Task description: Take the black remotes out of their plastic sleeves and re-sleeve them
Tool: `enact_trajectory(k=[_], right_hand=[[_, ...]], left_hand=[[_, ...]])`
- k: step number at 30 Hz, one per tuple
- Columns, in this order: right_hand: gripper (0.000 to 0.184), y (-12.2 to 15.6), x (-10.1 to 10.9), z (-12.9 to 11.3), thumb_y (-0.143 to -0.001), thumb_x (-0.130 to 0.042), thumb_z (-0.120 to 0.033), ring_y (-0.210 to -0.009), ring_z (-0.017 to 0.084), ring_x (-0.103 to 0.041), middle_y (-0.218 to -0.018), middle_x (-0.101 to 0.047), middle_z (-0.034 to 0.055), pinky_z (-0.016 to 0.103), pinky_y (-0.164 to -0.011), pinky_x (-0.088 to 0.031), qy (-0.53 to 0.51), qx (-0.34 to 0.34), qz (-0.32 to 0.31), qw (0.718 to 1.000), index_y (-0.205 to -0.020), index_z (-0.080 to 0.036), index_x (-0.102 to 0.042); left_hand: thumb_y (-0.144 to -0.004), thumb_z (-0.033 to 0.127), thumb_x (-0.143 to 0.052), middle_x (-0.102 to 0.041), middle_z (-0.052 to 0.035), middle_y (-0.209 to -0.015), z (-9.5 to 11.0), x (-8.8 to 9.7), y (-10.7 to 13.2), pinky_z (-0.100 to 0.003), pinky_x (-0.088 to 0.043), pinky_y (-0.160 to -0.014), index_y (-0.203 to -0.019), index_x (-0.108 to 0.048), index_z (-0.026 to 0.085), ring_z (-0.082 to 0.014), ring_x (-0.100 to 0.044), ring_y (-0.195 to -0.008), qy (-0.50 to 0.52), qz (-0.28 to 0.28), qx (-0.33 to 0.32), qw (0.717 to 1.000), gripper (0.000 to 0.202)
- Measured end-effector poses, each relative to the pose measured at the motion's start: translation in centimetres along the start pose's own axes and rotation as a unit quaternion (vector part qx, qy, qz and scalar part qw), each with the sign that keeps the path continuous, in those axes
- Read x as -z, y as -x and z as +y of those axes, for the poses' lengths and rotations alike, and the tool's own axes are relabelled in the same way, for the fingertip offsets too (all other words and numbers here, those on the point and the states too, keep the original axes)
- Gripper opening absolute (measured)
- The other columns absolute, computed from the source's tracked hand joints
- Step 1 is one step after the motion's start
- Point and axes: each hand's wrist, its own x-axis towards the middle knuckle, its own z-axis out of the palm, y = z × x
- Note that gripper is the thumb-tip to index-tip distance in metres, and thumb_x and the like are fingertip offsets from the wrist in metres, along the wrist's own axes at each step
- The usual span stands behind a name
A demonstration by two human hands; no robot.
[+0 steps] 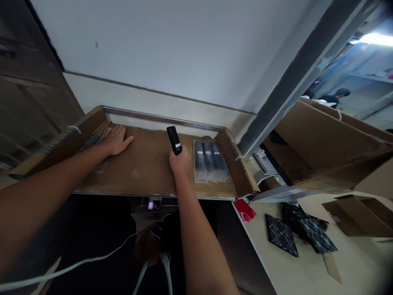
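Observation:
My right hand (180, 160) grips a slim black remote-like device (173, 140) with a small white label, held upright over the brown cardboard-lined tray (144, 168). Just to its right lie three similar black devices in clear plastic bags (210, 162), side by side. My left hand (116, 140) rests flat, fingers spread, on a stack of clear bags (92, 143) at the tray's left end.
A metal rail (162, 119) runs behind the tray below a white wall. To the right are open cardboard boxes (331, 147), black patterned pouches (294, 233) and a red tag (245, 210) on a pale table. White cables (92, 260) hang below.

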Motion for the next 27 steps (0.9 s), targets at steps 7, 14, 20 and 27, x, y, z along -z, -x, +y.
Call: enact_trajectory(k=[7,14,20,27], right_hand=[[0.023,0.0,0.0,0.0,-0.084,-0.057,-0.035,-0.085,0.025,-0.065,-0.093,-0.069,0.0080,0.032,-0.071,-0.046,0.000,0.007,0.004,1.000,-0.103,-0.022,-0.061],[0.023,0.0,0.0,0.0,-0.085,-0.057,-0.035,-0.086,0.024,-0.065,-0.093,-0.069,0.0080,0.031,-0.071,-0.046,0.004,0.008,-0.003,1.000,-0.103,-0.022,-0.062],[0.025,0.0,0.0,0.0,-0.084,-0.058,-0.036,-0.085,0.023,-0.065,-0.093,-0.070,0.0079,0.029,-0.071,-0.046,0.014,0.008,-0.001,1.000,-0.104,-0.022,-0.062],[0.026,0.1,0.3,0.0,-0.086,-0.056,-0.037,-0.086,0.024,-0.065,-0.095,-0.069,0.0086,0.031,-0.071,-0.046,0.012,0.012,-0.015,1.000,-0.105,-0.022,-0.062]], left_hand=[[-0.093,0.061,-0.019,-0.021,-0.0214,-0.162,0.1,-0.9,1.7,-0.053,-0.013,-0.121,-0.153,-0.024,0.001,-0.0330,-0.018,-0.150,-0.018,-0.038,-0.003,0.999,0.084],[-0.093,0.059,-0.016,-0.030,-0.0205,-0.159,0.1,-1.1,1.8,-0.053,-0.016,-0.120,-0.152,-0.029,0.005,-0.0336,-0.024,-0.148,0.019,0.051,0.049,0.997,0.081],[-0.089,0.069,-0.017,-0.028,-0.0235,-0.159,-0.1,-1.4,1.4,-0.053,-0.014,-0.120,-0.151,-0.030,0.001,-0.0362,-0.022,-0.148,-0.012,0.011,0.065,0.998,0.093],[-0.087,0.073,-0.021,-0.023,-0.0203,-0.161,-0.5,-1.3,1.9,-0.059,-0.012,-0.118,-0.154,-0.030,0.013,-0.0388,-0.018,-0.149,-0.006,0.005,0.076,0.997,0.090]])
